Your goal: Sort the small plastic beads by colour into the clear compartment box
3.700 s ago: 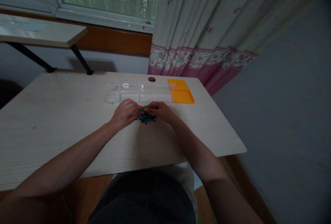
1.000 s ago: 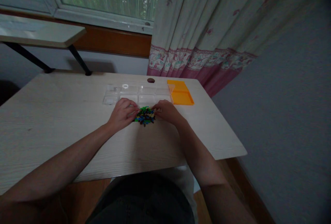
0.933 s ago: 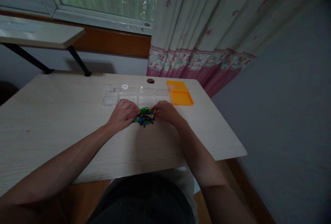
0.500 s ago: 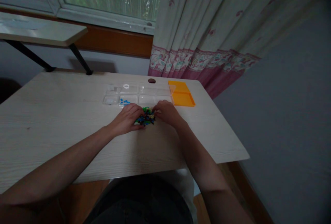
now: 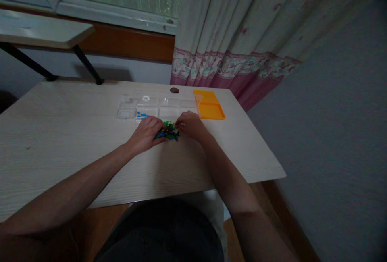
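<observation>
A small heap of tiny building-block pieces [image 5: 170, 131], green, blue, black and yellowish, lies on the table between my hands. My left hand [image 5: 148, 132] rests against the heap's left side, its thumb apart from the fingers and its fingertips over the pieces. At the right edge of the heap is my right hand [image 5: 192, 125], with its fingers bent and drawn together; whatever is between the fingertips is too small to make out. Just beyond both hands lies a clear plastic compartment box [image 5: 159, 111]. Several blue pieces [image 5: 141, 115] sit in one of its near compartments.
An orange tray [image 5: 213, 111] adjoins the box's right end. Behind it the pale wooden table [image 5: 75, 141] has a round cable hole [image 5: 174, 90]. A raised shelf [image 5: 45, 32] on black legs stands at the back left. Curtains [image 5: 205, 64] hang behind the table.
The view has shifted slightly, so everything sits a little higher and further left. The heap looks a bit flatter under my left fingers. Both hands stay beside it.
</observation>
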Motion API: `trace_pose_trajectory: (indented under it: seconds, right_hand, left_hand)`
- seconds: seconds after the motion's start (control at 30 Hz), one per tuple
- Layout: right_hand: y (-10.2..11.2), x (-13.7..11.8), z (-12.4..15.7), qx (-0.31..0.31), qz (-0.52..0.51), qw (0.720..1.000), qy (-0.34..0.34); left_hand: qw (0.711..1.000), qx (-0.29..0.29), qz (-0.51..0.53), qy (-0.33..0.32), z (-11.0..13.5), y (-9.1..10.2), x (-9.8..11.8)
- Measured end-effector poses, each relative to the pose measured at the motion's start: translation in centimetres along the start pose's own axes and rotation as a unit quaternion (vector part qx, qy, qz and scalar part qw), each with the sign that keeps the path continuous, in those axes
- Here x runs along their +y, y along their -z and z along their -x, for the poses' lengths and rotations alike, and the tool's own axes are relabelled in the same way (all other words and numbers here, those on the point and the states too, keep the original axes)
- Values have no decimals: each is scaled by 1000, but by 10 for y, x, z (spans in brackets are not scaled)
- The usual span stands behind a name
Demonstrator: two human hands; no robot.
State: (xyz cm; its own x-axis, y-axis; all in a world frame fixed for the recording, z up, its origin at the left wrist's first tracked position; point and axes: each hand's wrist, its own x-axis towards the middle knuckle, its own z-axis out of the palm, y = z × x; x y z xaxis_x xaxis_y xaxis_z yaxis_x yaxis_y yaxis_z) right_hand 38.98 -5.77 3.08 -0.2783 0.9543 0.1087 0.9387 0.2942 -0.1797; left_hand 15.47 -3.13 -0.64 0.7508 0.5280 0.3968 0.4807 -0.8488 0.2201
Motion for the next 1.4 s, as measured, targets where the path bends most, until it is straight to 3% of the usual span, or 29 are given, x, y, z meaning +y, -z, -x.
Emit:
trace_pose_trajectory:
  seconds: [0.37, 0.53, 0.77, 1.03, 1.4]
  right_hand:
    - [-19, 11, -6, 68, -123, 990, 3]
    - [-14, 1, -7, 86, -207, 974, 19]
    - [-16, -20, -7, 62, -323, 944, -2]
    - [-23, -23, -9, 62, -367, 928, -12]
    - [-21, -33, -8, 85, -339, 937, -7]
  left_hand:
    - [999, 12, 37, 3, 0, -1, -2]
    - [997, 30, 70, 12, -1, -2, -5]
    - [994, 67, 86, 14, -3, -1, -5]
    - [989, 116, 87, 16, -3, -3, -8]
    - [989, 134, 67, 6, -3, 1, -8]
